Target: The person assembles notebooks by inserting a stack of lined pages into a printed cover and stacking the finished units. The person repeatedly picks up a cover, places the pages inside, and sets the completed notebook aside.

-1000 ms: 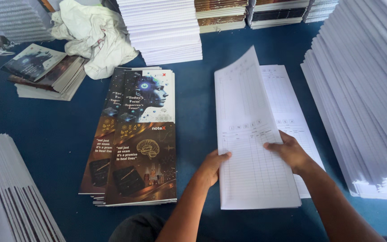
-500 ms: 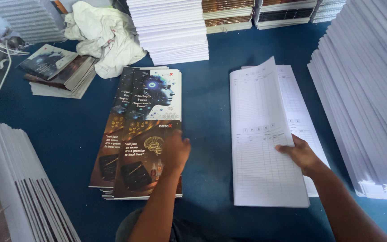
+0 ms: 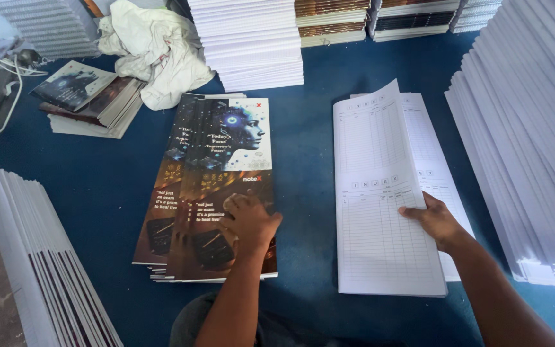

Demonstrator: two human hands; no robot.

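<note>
Covers (image 3: 216, 186) lie fanned on the blue table (image 3: 303, 167) — my left hand (image 3: 248, 222) rests flat on the top one, gripping nothing. I'd slide off one only, while my right hand (image 3: 435, 222) pins the ruled sheets (image 3: 380, 212) — fingers spread, unclenched.

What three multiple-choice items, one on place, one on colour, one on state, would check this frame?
1. Where does the left hand rest?
A. on the stack of printed covers
B. on the white cloth
C. on the bare surface

2. What colour is the work surface?
A. red
B. blue
C. grey

3. How does the ruled sheet under the right hand lie?
A. rolled up
B. crumpled
C. flat, top corner slightly lifted

Answers: 1 A, the palm lies on the top cover's lower half. 2 B, blue shows between the piles. 3 C, the sheet lies spread out with the fingers on its right edge.
</note>
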